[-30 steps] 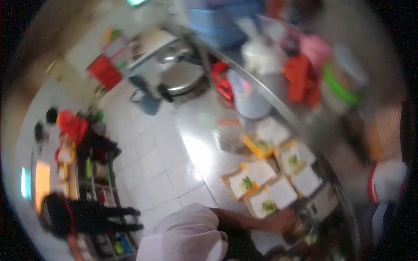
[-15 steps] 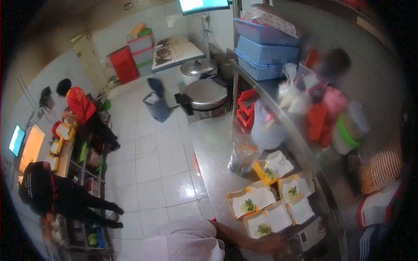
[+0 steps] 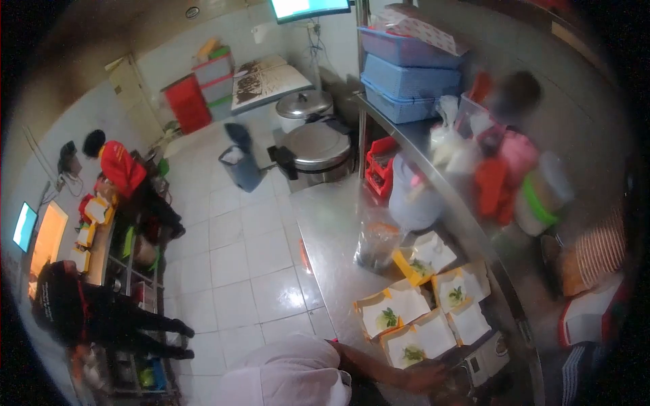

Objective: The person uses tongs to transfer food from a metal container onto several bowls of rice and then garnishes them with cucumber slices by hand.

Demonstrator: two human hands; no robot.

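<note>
My left hand [image 3: 430, 379] is low in the head view, at the end of a bare arm coming out of a white sleeve [image 3: 291, 372]. It is dark and blurred beside a pale device like a scale [image 3: 486, 358], and its fingers cannot be made out. Just above the forearm lies an open yellow and white box [image 3: 437, 333] with green leaves and pale food. Similar boxes [image 3: 369, 314] [image 3: 467, 287] [image 3: 433, 250] stand close by on the metal counter [image 3: 318, 237]. My right hand is out of view.
A clear bag [image 3: 377, 240] and a grey-white container [image 3: 412, 203] stand behind the boxes. Blue baskets [image 3: 413, 81] and bags [image 3: 447, 139] sit on the raised shelf. Large lidded pots [image 3: 317, 145] are farther back. Two people [image 3: 122, 169] [image 3: 101, 304] stand at the left counter.
The view has shifted slightly, so the background sits a little differently. My left hand stays beside the scale-like device, with little visible movement. The boxes keep their arrangement.
</note>
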